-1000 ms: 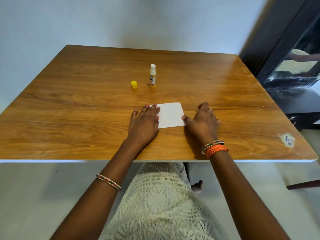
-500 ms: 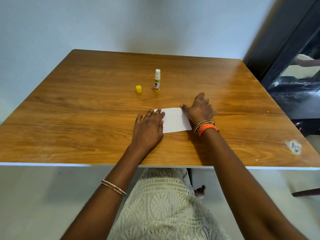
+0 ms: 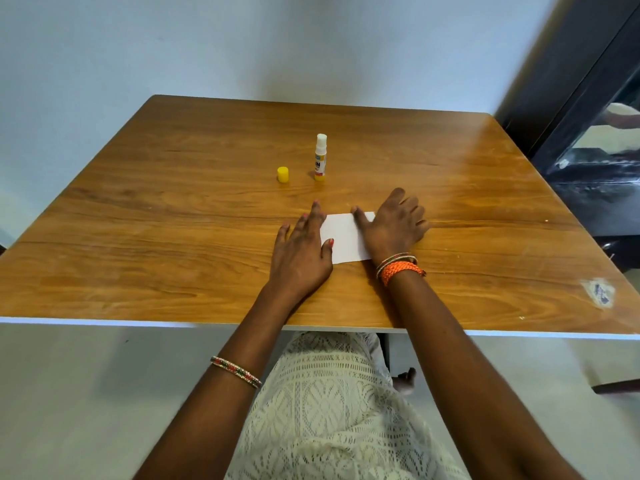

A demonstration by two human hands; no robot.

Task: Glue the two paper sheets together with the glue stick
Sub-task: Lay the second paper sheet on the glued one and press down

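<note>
Since a second ago, shifted forward and inward: right hand [image 3: 393, 226], earlier beside the near right corner of the white paper [image 3: 344, 239], now spread flat over its right portion, thumb reaching across the far edge, fingers splayed onto the wooden table [image 3: 173, 216] beyond. Left hand [image 3: 303, 251] much as before, flat and open along the paper's left edge, thumb tip resting on the sheet, the other fingers fanned out on the wood. Nothing gripped by either hand; both pressing palm-down. Only one white rectangle visible between the hands; whether a second sheet lies under it cannot be told. Glue stick [image 3: 320, 157] standing upright and uncapped farther back near the table's middle, white tip exposed, well apart from the paper. Yellow cap [image 3: 283, 174] upright just to its left, not touching it. Orange braided band [image 3: 401, 270] and thin bangles at the right wrist, right at the paper's near right corner; beaded bangle [image 3: 236, 371] partway up the left forearm. Worn sticker [image 3: 598, 292] near the table's right front edge. Cream lace garment [image 3: 329, 403] below the table edge.
</note>
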